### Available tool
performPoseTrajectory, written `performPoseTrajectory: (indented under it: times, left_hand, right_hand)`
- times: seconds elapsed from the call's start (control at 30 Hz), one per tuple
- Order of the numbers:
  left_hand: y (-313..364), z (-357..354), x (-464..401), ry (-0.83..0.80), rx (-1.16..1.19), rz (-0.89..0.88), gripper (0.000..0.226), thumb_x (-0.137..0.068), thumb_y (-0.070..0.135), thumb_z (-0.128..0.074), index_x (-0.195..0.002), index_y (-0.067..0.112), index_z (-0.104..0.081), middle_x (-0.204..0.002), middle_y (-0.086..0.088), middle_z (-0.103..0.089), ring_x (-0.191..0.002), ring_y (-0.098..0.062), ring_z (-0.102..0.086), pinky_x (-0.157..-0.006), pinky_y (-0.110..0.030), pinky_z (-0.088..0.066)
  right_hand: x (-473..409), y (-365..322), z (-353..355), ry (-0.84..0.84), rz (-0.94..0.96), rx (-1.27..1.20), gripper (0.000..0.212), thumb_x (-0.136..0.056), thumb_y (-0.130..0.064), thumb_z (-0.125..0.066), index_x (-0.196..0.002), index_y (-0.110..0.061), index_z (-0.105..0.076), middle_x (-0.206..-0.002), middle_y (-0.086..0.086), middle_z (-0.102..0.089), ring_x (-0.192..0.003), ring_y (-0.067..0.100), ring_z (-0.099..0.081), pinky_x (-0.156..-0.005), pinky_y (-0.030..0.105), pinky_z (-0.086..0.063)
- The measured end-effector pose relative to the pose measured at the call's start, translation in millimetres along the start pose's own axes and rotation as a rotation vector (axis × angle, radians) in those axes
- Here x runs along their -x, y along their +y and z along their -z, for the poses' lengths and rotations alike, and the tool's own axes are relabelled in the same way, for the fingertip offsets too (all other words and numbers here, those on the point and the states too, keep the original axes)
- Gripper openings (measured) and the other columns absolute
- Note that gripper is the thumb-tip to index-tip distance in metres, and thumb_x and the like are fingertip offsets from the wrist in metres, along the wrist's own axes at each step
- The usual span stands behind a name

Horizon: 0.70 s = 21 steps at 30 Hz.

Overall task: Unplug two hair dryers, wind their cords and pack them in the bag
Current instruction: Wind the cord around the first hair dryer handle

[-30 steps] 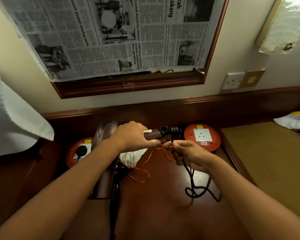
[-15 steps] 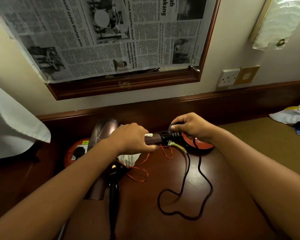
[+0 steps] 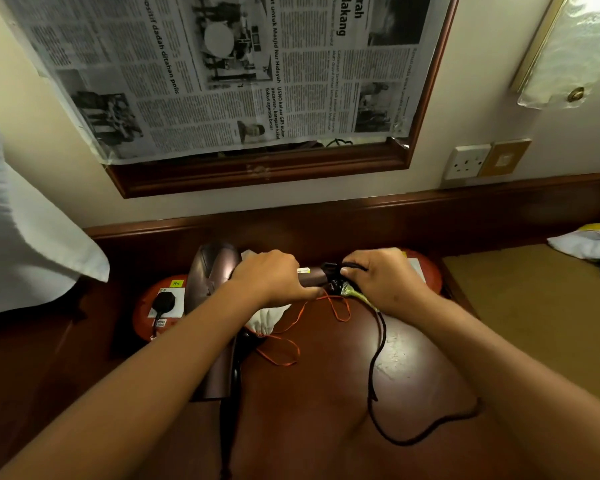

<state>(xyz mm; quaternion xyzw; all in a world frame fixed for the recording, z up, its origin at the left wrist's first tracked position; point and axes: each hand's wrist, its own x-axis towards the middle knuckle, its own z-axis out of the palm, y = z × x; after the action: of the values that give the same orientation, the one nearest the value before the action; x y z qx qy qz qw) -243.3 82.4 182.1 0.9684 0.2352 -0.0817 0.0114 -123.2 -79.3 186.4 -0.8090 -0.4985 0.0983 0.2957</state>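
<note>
— Winding now? Where's the hair dryer (image 3: pixel 212 271)?

— At 12 o'clock from both hands. Its handle runs 9-to-3; the left hand (image 3: pixel 269 277) is curled around the handle, and the right hand (image 3: pixel 381 280), at 3 o'clock of it, pinches the black cord (image 3: pixel 378 358) against the coils at the handle's end.

— Slack?

— It trails toward 6 o'clock, nearer the right hand. The white bag (image 3: pixel 267 318) lies under the left wrist.

— Any writing?

— The newspaper (image 3: pixel 222 71) reads "ditahan polis" and "Masjid Nur Hidayah".

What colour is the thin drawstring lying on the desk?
Orange; the drawstring shows clearly in the head view.
</note>
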Motion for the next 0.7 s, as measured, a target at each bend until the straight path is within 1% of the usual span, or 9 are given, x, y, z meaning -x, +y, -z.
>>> performPoseTrajectory:
  times: [0.07, 0.13, 0.23, 0.3, 0.33, 0.43, 0.57, 0.63, 0.7]
  left_hand:
    - [-2.4, -2.3, -0.5, -0.004, 0.002, 0.013, 0.060, -0.075, 0.079, -0.043, -0.078, 0.022, -0.062, -0.066, 0.005, -0.054, -0.066, -0.015, -0.054, -0.068, -0.034, -0.041]
    - [-5.2, -3.0, -0.9, 0.002, -0.003, 0.019, 0.060, -0.075, 0.080, -0.043, -0.077, 0.022, -0.061, -0.064, 0.005, -0.054, -0.062, -0.012, -0.053, -0.064, -0.031, -0.042]
    - [-6.5, -1.4, -0.9, 0.021, -0.020, 0.023, 0.063, -0.074, 0.082, -0.042, -0.076, 0.022, -0.061, -0.065, 0.005, -0.053, -0.061, -0.013, -0.052, -0.062, -0.032, -0.040]
    - [-6.3, 0.6, -1.2, 0.028, -0.003, 0.031, 0.063, -0.075, 0.081, -0.042, -0.079, 0.022, -0.062, -0.067, 0.006, -0.054, -0.065, -0.015, -0.053, -0.064, -0.033, -0.038]
    - [-6.5, 1.7, -1.5, 0.031, 0.012, 0.036, 0.061, -0.075, 0.080, -0.043, -0.080, 0.022, -0.062, -0.068, 0.006, -0.054, -0.066, -0.016, -0.053, -0.065, -0.033, -0.038]
    - [-7.8, 4.9, -2.6, 0.034, 0.053, 0.032, 0.058, -0.075, 0.080, -0.044, -0.080, 0.024, -0.060, -0.070, 0.007, -0.054, -0.068, -0.015, -0.055, -0.062, -0.032, -0.039]
    - [-3.8, 8.2, -1.4, 0.037, 0.091, -0.015, 0.056, -0.075, 0.080, -0.044, -0.075, 0.026, -0.057, -0.069, 0.008, -0.055, -0.067, -0.014, -0.056, -0.061, -0.032, -0.042]
    - [-3.1, 9.2, 0.1, 0.040, 0.119, -0.040, 0.054, -0.076, 0.079, -0.045, -0.070, 0.026, -0.053, -0.068, 0.008, -0.055, -0.066, -0.013, -0.055, -0.061, -0.032, -0.042]
    - [-3.6, 11.3, 1.1, 0.058, 0.171, -0.059, 0.054, -0.076, 0.078, -0.046, -0.064, 0.026, -0.048, -0.067, 0.007, -0.055, -0.065, -0.013, -0.055, -0.058, -0.030, -0.039]
  right_hand:
    - [10.9, 0.1, -12.2, 0.016, 0.006, -0.010, 0.023, -0.096, -0.021, -0.051, -0.109, -0.013, -0.069, -0.093, 0.006, -0.070, -0.082, 0.021, -0.064, -0.068, 0.032, -0.049]
    - [21.3, -2.1, -20.2, 0.024, -0.052, -0.092, 0.035, -0.099, -0.019, -0.046, -0.131, -0.010, -0.056, -0.117, 0.009, -0.066, -0.106, 0.023, -0.061, -0.084, 0.028, -0.047]
    - [32.4, -5.7, -32.8, 0.003, -0.140, -0.193, 0.040, -0.100, -0.015, -0.040, -0.139, -0.012, -0.045, -0.125, 0.012, -0.060, -0.113, 0.027, -0.057, -0.093, 0.038, -0.047]
    - [36.2, -6.5, -41.4, 0.017, -0.148, -0.191, 0.037, -0.099, -0.014, -0.040, -0.135, -0.014, -0.048, -0.115, 0.010, -0.063, -0.104, 0.026, -0.059, -0.088, 0.044, -0.049]
    - [37.4, -6.3, -44.2, 0.024, -0.146, -0.220, 0.032, -0.099, -0.014, -0.041, -0.129, -0.015, -0.051, -0.103, 0.007, -0.065, -0.091, 0.023, -0.060, -0.079, 0.044, -0.050]
    - [38.3, -1.2, -48.1, -0.013, -0.208, -0.489, 0.017, -0.098, -0.010, -0.043, -0.104, -0.016, -0.058, -0.074, 0.002, -0.057, -0.062, 0.012, -0.049, -0.057, 0.032, -0.044]
    - [36.2, 9.3, -42.6, -0.161, -0.291, -0.842, 0.017, -0.099, -0.009, -0.045, -0.097, -0.010, -0.061, -0.067, 0.005, -0.053, -0.053, 0.014, -0.047, -0.052, 0.029, -0.042]
    - [34.7, 16.6, -39.6, -0.222, -0.308, -0.940, 0.017, -0.099, -0.014, -0.046, -0.101, -0.007, -0.062, -0.065, 0.005, -0.050, -0.050, 0.015, -0.044, -0.049, 0.028, -0.041]
    - [32.8, 22.9, -39.2, -0.272, -0.337, -0.964, 0.024, -0.098, -0.027, -0.047, -0.095, -0.009, -0.064, -0.061, 0.005, -0.043, -0.045, 0.014, -0.037, -0.043, 0.026, -0.037]
